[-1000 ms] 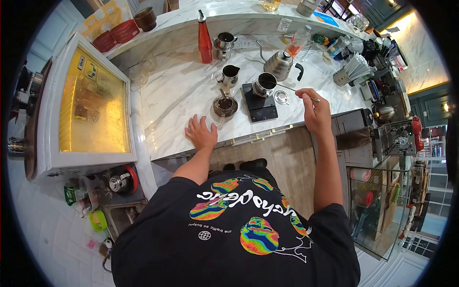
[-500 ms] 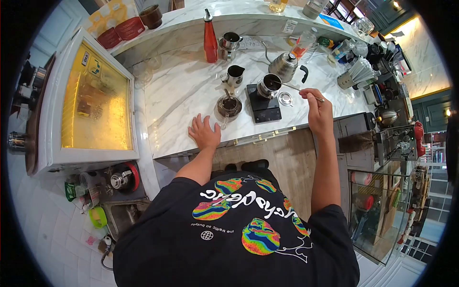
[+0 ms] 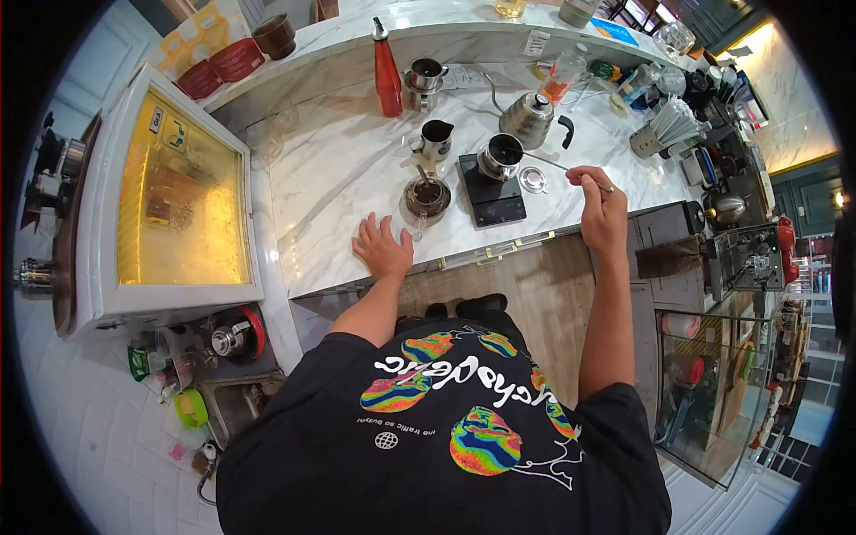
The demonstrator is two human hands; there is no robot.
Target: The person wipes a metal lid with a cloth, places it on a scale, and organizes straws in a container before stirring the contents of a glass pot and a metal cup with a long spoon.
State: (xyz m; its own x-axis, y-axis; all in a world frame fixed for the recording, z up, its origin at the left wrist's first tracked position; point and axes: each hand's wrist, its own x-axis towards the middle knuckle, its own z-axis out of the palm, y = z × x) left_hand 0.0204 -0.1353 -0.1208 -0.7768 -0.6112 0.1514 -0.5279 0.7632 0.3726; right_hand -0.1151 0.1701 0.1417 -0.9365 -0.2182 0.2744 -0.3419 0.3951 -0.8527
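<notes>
My left hand lies flat on the marble counter with its fingers spread. Between the fingers of my right hand is a long thin metal spoon, its far end at the mouth of a metal cup. That cup stands on a black scale, with a round metal lid on the counter to the right. Nearest my left hand is a glass cup of dark contents with a spoon in it. Behind it stands a small steel pitcher.
A gooseneck kettle stands behind the scale. Farther back are a red bottle, a metal coffee filter and a clear bottle. A glass-doored cabinet is at the left; a straw holder stands at the right.
My right hand has shifted very slightly to the right, still with the spoon. My left hand stays flat on the counter. The view has tilted a little.
</notes>
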